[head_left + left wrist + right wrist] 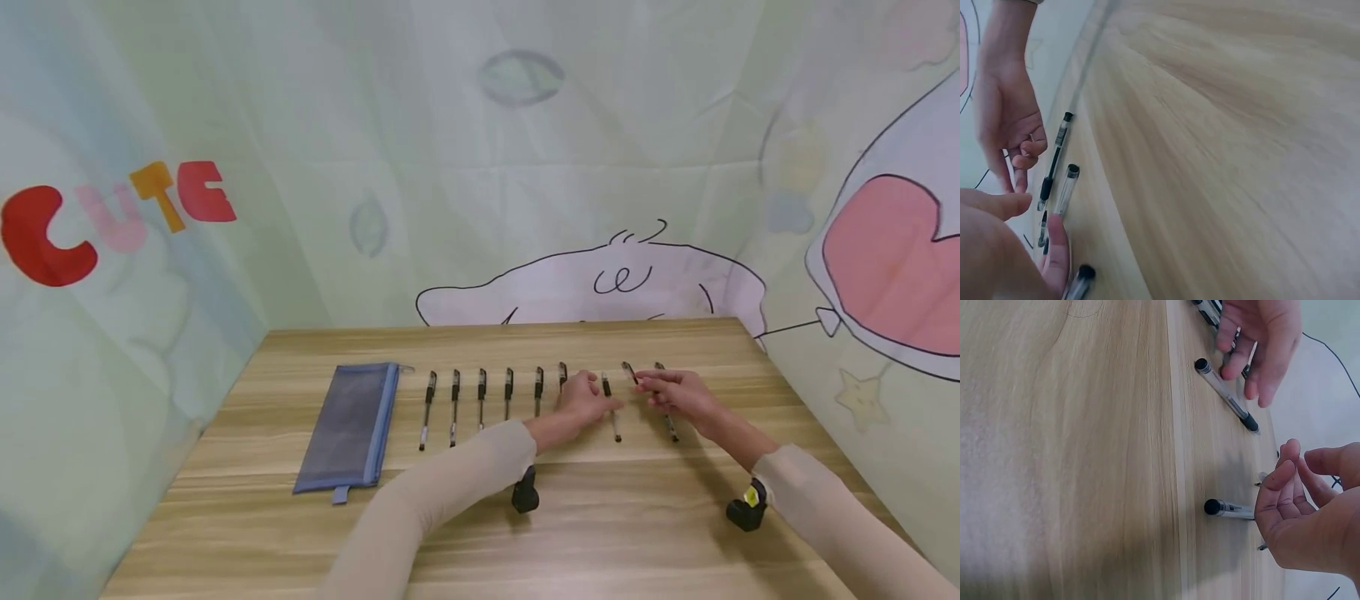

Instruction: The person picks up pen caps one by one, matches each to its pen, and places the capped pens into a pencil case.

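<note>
My left hand (581, 400), fingers loosely spread, hovers over the row of black gel pens beside an uncapped pen (1225, 394). That pen has a clear barrel and black grip, and lies flat on the table. In the right wrist view the left fingertips overlap its far side. My right hand (678, 396) bends its fingers loosely above the rightmost pen (1055, 159), with nothing visible between them. Near the right fingertips lies a short black-and-clear piece with a clip, like a pen cap (628, 371). The left hand partly hides another capped pen (562, 372).
Several capped pens (482, 385) lie parallel to the left of my hands. A blue mesh zip pouch (348, 425) lies flat further left. Behind the wooden table (600, 533) hangs a printed cloth (360, 167). My left sleeve (450, 475) crosses over the table's front part.
</note>
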`<act>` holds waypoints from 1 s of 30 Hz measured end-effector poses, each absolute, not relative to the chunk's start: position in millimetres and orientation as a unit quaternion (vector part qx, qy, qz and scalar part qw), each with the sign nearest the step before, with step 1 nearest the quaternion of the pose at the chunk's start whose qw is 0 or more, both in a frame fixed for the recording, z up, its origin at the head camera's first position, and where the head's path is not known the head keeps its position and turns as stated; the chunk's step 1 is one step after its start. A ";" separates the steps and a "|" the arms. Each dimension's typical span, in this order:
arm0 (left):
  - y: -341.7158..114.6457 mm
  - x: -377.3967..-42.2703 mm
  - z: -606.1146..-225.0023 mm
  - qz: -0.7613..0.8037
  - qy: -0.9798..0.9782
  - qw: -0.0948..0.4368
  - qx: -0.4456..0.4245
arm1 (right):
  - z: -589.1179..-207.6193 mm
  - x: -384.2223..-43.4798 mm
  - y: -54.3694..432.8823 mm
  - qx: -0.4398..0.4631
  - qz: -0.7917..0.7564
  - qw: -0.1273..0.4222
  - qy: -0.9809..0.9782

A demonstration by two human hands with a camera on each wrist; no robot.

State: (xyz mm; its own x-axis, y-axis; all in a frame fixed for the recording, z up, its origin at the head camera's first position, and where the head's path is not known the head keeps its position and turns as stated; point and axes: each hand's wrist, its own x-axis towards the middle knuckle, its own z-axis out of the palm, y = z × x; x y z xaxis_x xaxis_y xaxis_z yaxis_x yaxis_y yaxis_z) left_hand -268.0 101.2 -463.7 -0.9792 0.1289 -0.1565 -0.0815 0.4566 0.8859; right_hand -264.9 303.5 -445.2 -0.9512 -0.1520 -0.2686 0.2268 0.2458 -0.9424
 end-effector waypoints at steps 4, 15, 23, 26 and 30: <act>107.3 -270.2 -465.9 0.440 0.895 0.077 0.019 | -445.8 -265.0 304.5 0.020 -0.615 0.155 0.773; 109.1 -277.7 -470.0 0.338 0.938 0.044 0.069 | -444.8 -265.0 305.2 0.030 -0.626 0.150 0.765; 107.8 -278.6 -469.2 0.400 0.912 0.052 0.074 | -448.1 -266.0 307.0 0.028 -0.624 0.140 0.769; 102.2 -275.0 -465.1 0.445 0.889 0.071 0.083 | -449.3 -266.3 308.5 0.025 -0.619 0.141 0.772; 91.9 -270.5 -460.4 0.487 0.863 0.078 0.108 | -448.9 -267.1 310.9 0.020 -0.611 0.138 0.780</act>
